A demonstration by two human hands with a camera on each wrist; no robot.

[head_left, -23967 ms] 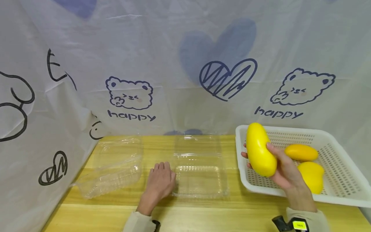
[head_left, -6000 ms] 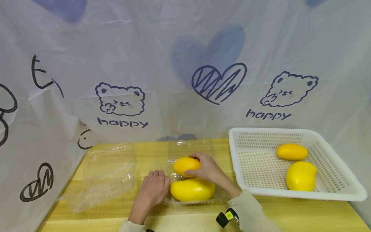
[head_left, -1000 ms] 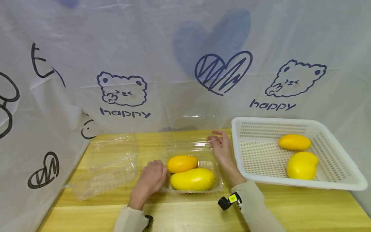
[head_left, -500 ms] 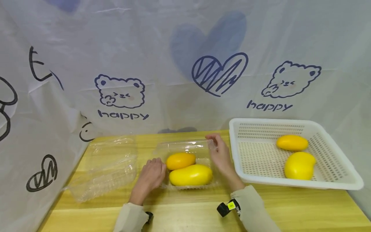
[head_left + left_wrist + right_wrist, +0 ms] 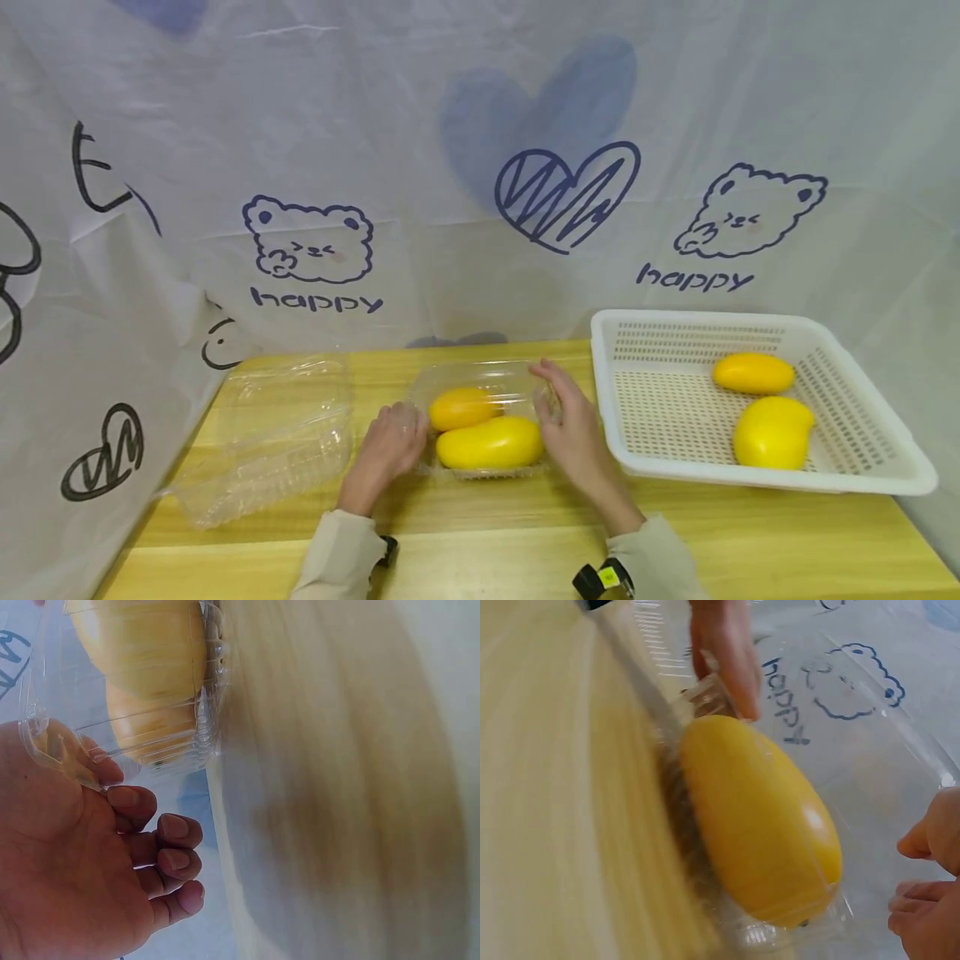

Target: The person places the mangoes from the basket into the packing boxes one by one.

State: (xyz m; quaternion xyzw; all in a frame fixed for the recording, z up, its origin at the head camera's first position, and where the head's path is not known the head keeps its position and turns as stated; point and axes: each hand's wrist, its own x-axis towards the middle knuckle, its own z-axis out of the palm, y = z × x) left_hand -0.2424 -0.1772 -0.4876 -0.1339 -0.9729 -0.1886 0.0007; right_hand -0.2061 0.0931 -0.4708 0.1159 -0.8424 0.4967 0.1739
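A clear plastic clamshell container (image 5: 483, 473) stands mid-table, holding a large yellow mango (image 5: 491, 444) in front and a smaller orange mango (image 5: 463, 408) behind. Its lid (image 5: 517, 377) leans forward above the fruit, partly down. My left hand (image 5: 390, 442) pinches the container's left edge between thumb and forefinger; in the left wrist view its other fingers curl loosely. On the right side, my right hand (image 5: 573, 425) holds the lid's edge, forefinger at the far corner and thumb nearer. The right wrist view shows the mango (image 5: 757, 821) through the plastic, with the right fingers partly cut off.
A second clear clamshell container (image 5: 277, 454) lies opened out to the left. To the right, a white perforated basket (image 5: 765, 477) holds an orange mango (image 5: 753, 372) and a yellow mango (image 5: 774, 433). A printed cloth (image 5: 450, 167) hangs behind the wooden table (image 5: 480, 542).
Earlier, the right hand held the large mango, then set the smaller one beside it in the container. Since then it has swung the lid forward and down over both. The left hand stays at the container's side.
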